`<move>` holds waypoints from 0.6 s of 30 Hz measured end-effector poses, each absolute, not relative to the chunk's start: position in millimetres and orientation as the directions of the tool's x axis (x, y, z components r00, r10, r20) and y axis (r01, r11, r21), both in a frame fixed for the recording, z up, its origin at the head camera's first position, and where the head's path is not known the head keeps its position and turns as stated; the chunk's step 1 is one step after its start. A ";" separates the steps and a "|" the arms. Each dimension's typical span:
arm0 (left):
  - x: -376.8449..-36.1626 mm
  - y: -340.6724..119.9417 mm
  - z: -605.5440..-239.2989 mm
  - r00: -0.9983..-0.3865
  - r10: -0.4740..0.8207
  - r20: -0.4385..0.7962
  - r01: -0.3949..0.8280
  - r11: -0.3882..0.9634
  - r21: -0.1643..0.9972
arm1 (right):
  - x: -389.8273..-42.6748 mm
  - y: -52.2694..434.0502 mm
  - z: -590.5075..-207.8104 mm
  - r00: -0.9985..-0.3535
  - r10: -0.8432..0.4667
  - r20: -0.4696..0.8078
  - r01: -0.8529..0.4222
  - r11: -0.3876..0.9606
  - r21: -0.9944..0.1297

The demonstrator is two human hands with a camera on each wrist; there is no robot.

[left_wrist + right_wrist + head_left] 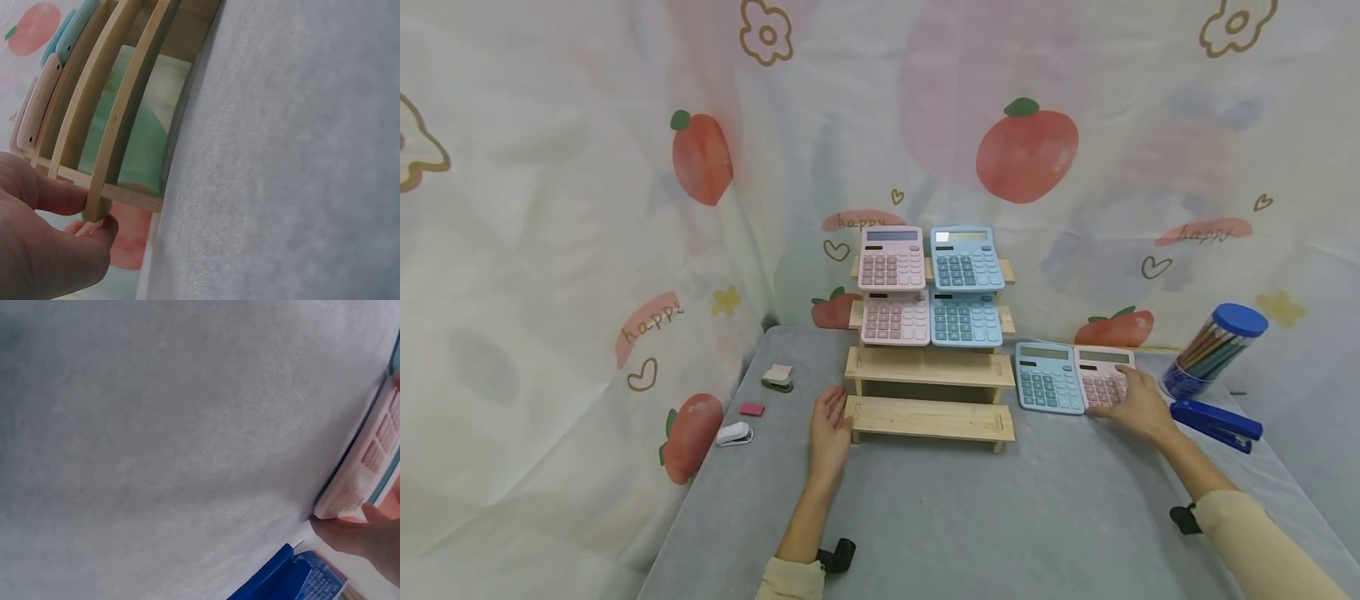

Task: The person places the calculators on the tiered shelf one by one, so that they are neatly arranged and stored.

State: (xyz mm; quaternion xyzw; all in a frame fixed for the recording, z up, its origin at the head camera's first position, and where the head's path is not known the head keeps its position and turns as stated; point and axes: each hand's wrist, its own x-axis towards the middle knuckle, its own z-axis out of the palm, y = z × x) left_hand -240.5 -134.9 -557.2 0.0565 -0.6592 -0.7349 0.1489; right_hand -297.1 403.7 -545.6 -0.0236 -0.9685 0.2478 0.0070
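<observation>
A tiered wooden rack [928,417] stands at the middle back. Its two upper tiers bear pink calculators [895,321] on the left and blue calculators [966,321] on the right; the two lower boards show bare wood. My left hand [830,433] pinches the left end of the lowest board between thumb and fingers, seen close in the left wrist view. Right of the rack, a blue calculator [1048,379] and a pink calculator [1097,389] lie side by side. My right hand [1138,408] grips the pink one across its near right part, its fingers [350,536] at the edge.
A blue stapler [1216,423] and a blue-lidded tub of pencils [1213,350] are close to my right hand. Left of the rack lie two small staplers [777,378] and a pink eraser-like block [752,409]. A patterned curtain [880,125] hangs behind the grey table [1000,517].
</observation>
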 end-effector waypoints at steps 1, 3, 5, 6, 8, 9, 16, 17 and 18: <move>-240.5 -134.9 -556.0 -0.949 -0.294 0.110 0.140 -0.085 0.987 | -297.8 403.7 -546.5 -0.999 0.048 0.006 0.039 0.877 -0.480; -236.3 -134.5 -547.8 -0.949 -0.291 0.120 0.147 -0.073 0.986 | -299.5 404.5 -549.3 -0.999 0.045 0.020 0.030 0.879 -0.476; -236.6 -134.7 -549.0 -0.949 -0.291 0.120 0.147 -0.071 0.987 | -299.5 403.9 -551.6 -0.998 0.049 0.027 0.030 0.879 -0.475; -236.7 -135.1 -549.3 -0.950 -0.290 0.118 0.143 -0.065 0.988 | -299.5 403.0 -552.1 -0.998 0.050 0.027 0.031 0.878 -0.478; -237.6 -136.0 -551.9 -0.950 -0.289 0.118 0.142 -0.063 0.988 | -299.7 400.9 -553.4 -0.998 0.055 0.033 0.033 0.879 -0.476; -240.0 -136.7 -556.5 -0.950 -0.289 0.116 0.140 -0.065 0.988 | -299.9 399.5 -553.6 -0.998 0.060 0.032 0.038 0.879 -0.475; -242.9 -137.6 -560.7 -0.952 -0.288 0.104 0.132 -0.078 0.988 | -303.8 395.2 -554.0 -0.994 0.096 0.057 0.058 0.881 -0.469; -242.5 -137.4 -560.5 -0.952 -0.285 0.109 0.136 -0.076 0.988 | -303.4 395.2 -554.1 -0.993 0.103 0.065 0.061 0.882 -0.468; -242.1 -136.9 -560.2 -0.952 -0.286 0.105 0.132 -0.078 0.988 | -301.9 394.5 -553.7 -0.991 0.111 0.072 0.065 0.880 -0.471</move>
